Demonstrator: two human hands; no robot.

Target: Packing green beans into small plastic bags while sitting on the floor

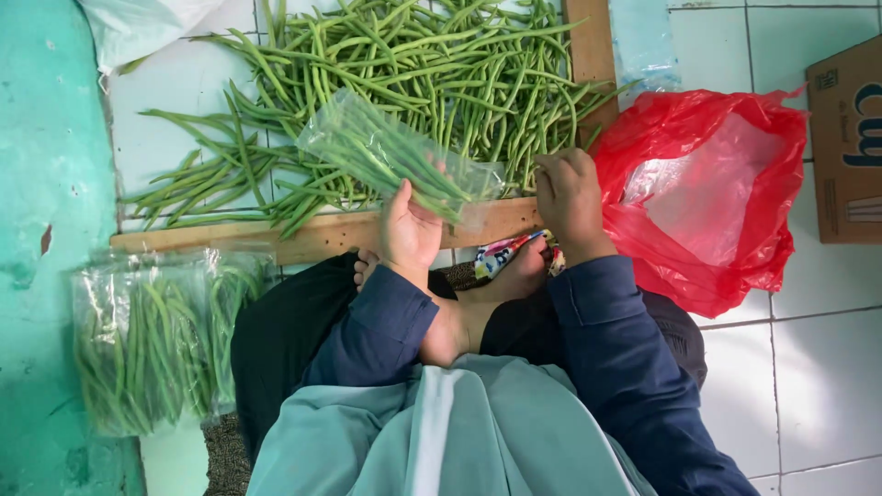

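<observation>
Clear plastic bag [390, 152] of green beans [459, 69] was gripped by the left hand [409, 230]; the right hand [570, 197], curled, pinched its mouth, best kept taut.

Home floor: white tiles [818, 367], heaped green beans [441, 64].

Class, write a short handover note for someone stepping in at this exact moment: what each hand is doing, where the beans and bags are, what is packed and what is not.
Left hand: holds a clear bag of green beans, lying tilted over the pile.
Right hand: at the bag's open end, fingers curled; whether it grips the bag cannot be told.
Loose beans: heaped on the white tile floor behind a wooden board.
Done: filled bags lie to the left.
Left: the large loose pile is unpacked.
Nearby: red plastic bag, open, and a cardboard box on the right.
</observation>
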